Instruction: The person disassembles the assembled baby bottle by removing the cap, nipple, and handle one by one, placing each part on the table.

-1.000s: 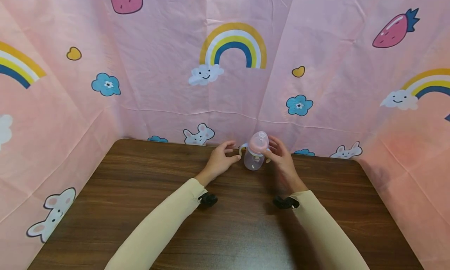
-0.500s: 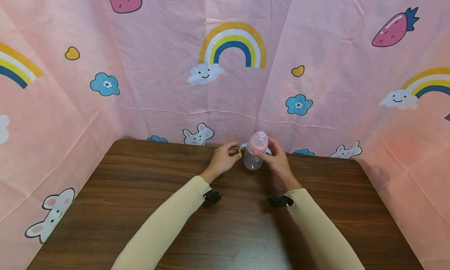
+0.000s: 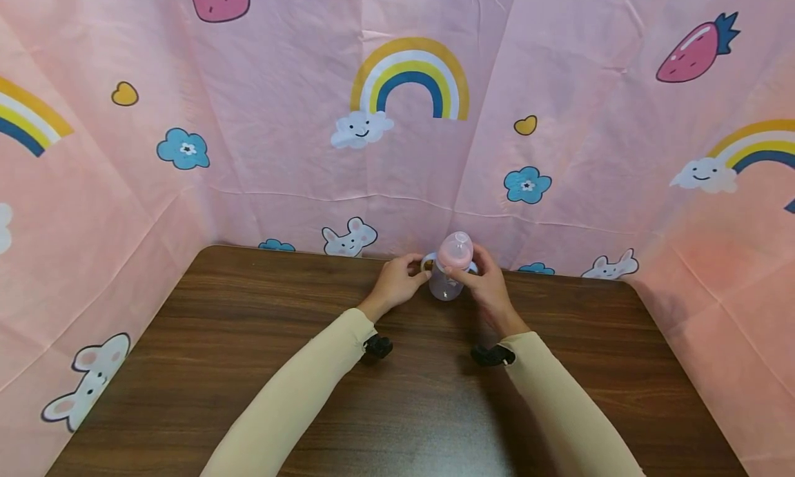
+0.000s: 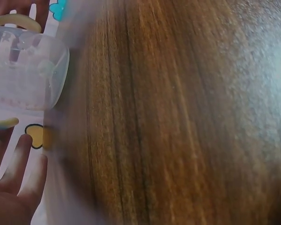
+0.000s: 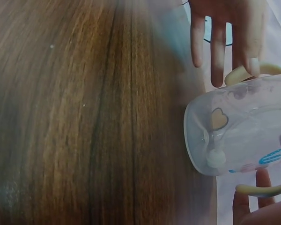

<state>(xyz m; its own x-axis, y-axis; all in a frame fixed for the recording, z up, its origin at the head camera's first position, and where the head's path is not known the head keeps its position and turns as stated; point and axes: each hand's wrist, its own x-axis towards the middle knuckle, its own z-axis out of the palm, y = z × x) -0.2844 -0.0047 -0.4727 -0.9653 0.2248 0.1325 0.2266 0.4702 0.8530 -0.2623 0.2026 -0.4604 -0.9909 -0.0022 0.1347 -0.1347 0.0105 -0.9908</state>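
A clear baby bottle point(image 3: 446, 286) with a pink top, domed cover and two side handles stands nearly upright at the back of the brown table. My right hand point(image 3: 489, 289) grips it from the right, thumb across the front just below the cover and fingers behind. On the other side, my left hand point(image 3: 396, 284) holds the left handle point(image 5: 267, 68) between thumb and fingers; its other fingers extend loosely in the right wrist view. The bottle's base point(image 4: 58, 75) shows close to the tabletop in the left wrist view.
The wooden table point(image 3: 248, 366) reaches back to a pink printed cloth point(image 3: 279, 118), which hangs behind it and along both sides. The bottle is close to the back edge. Black straps point(image 3: 376, 346) sit at both wrists.
My right hand has closed in, its thumb moving left across the front of the bottle. My left hand has shifted slightly right onto the left handle. The bottle has barely moved.
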